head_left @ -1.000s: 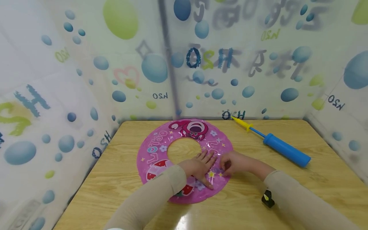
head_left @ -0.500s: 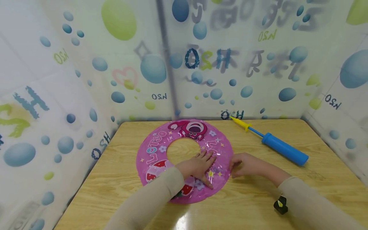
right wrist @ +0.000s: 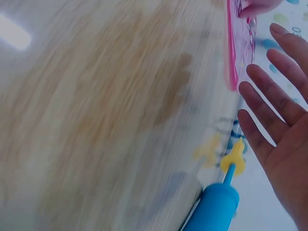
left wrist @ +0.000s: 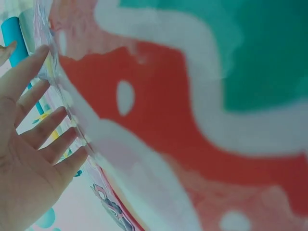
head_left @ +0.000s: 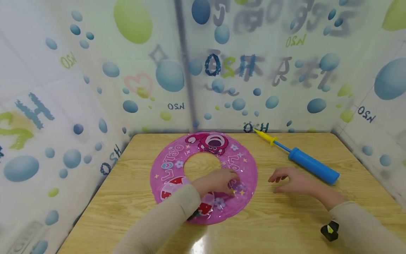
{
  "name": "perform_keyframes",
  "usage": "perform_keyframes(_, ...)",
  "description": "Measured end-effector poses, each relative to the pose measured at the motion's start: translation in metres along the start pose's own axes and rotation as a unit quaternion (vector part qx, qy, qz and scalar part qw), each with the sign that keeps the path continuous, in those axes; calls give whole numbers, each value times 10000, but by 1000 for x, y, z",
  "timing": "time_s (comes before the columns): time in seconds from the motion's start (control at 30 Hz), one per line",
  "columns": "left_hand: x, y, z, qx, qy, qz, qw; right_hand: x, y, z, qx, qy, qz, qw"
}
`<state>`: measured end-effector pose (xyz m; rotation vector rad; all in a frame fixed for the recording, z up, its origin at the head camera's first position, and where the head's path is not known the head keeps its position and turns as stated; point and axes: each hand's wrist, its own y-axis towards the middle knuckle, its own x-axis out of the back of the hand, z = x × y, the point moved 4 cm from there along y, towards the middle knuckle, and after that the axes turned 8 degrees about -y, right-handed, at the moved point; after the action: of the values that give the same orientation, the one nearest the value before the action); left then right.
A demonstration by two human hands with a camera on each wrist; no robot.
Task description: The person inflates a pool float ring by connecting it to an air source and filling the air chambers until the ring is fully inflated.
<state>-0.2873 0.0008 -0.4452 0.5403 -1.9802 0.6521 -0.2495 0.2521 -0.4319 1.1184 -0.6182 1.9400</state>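
A pink inflatable swim ring (head_left: pixel 247 165) lies on the table, printed with a bear, strawberries and lettering. My left hand (head_left: pixel 219 180) is over its near-right side, fingers bent downward at the ring. In the left wrist view the left hand's (left wrist: pixel 36 149) fingers are spread and hold nothing; a red, white and green print of the swim ring (left wrist: pixel 149 96) fills much of that view. To the right of the ring, my right hand (head_left: pixel 293 180) hovers above the table, apart from it. The right wrist view shows that hand (right wrist: pixel 284 120) with loosely extended fingers and nothing in them.
A blue hand pump (head_left: pixel 312 164) with a yellow nozzle lies behind my right hand on the wooden table (head_left: pixel 127 197). Bubble-printed curtains (head_left: pixel 272 81) surround the table at the back and sides. A small black wrist device (head_left: pixel 330 231) sits by my right sleeve.
My right hand has moved from the ring's right edge out to the right, its fingers opening. The left hand, earlier flat and spread on the ring, has lifted at the wrist with fingers bending down.
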Motion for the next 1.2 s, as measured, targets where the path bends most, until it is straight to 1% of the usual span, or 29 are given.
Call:
perform_keyframes(0.13,1,1,0,82,13,-64,9999,5,-8,-6,-44,-44,-47,10000)
perform_keyframes(0.23,2,1,1,161,-138,-108,9997,9,-16,-9,-125,-120,-192,9997)
perform_keyframes(0.3,2,2,1,152,-289,-146,9994,12,-22,-12,-251,-190,-366,9988)
perform_keyframes(0.4,2,5,3,123,-659,-199,9976,19,-32,-14,-349,-345,-728,9961)
perform_keyframes(0.53,2,6,5,200,-1132,-229,9931,28,-43,-17,-319,-660,-1167,9905)
perform_keyframes(0.63,2,6,6,226,-1300,-258,9909,34,-50,-22,-283,-837,-1450,9855)
perform_keyframes(0.73,2,6,6,209,-1315,-308,9906,40,-57,-30,-271,-953,-1648,9813)
perform_keyframes(0.83,2,6,5,237,-1256,-341,9912,45,-63,-39,-290,-985,-1778,9787)
perform_keyframes(0.97,3,7,3,301,-1298,-258,9907,48,-68,-53,-482,-833,-1844,9781)
perform_keyframes(1.03,3,8,3,288,-1398,-166,9896,49,-71,-61,-708,-772,-1830,9775)
perform_keyframes(1.2,1,11,5,279,-1800,1,9833,49,-81,-82,-1266,-672,-1678,9753)
